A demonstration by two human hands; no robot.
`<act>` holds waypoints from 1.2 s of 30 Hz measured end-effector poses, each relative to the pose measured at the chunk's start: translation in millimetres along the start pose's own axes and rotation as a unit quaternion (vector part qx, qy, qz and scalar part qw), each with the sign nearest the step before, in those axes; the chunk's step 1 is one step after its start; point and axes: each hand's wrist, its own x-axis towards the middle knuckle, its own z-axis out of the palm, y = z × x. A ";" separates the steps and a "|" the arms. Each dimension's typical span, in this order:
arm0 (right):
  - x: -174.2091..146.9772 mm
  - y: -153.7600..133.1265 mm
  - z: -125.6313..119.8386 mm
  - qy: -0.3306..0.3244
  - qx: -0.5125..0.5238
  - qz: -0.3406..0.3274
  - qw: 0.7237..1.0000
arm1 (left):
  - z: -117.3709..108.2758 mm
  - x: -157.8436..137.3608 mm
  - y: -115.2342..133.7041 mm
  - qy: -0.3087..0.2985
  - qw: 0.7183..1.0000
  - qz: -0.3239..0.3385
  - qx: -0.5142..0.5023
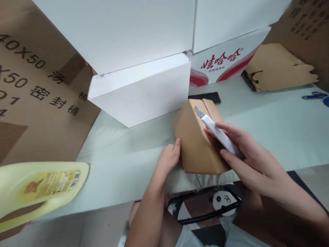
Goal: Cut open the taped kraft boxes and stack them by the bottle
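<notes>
A small brown cardboard box (195,147) stands tilted near the front edge of the table, its seamed top turned up and away from me. My left hand (169,156) grips the box's lower left side, thumb on the near face and the other fingers hidden. In my right hand (241,151) is a white utility knife (221,134), held between thumb and fingers. Its blade is out and points up and left, over the top of the box. Whether the blade touches the cardboard I cannot tell.
Behind the box lies a black phone (209,97). White boxes (144,92) stand along the back. A large printed carton (38,79) and a yellow bottle (51,185) are at left. Torn cardboard (280,70) and blue-handled scissors (315,96) lie at right on the pale table (113,164).
</notes>
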 end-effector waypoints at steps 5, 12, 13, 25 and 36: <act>7.3 9.4 13.7 -0.081 0.229 0.017 0.970 | -29.7 -6.0 8.5 0.149 0.967 0.199 -0.044; 9.8 -5.5 13.9 -0.037 0.404 0.014 0.914 | -19.9 -14.6 16.0 -0.059 0.913 0.403 0.018; 5.6 -6.7 10.0 -0.036 0.389 0.000 0.920 | -19.9 -14.9 16.9 -0.065 0.916 0.395 0.025; 4.9 -2.3 18.3 0.148 0.114 0.015 0.982 | 20.8 -80.4 61.8 0.004 0.929 0.313 0.197; 2.8 3.3 14.7 0.119 -0.081 0.043 0.989 | 20.7 -75.5 57.6 -0.002 0.944 0.296 0.147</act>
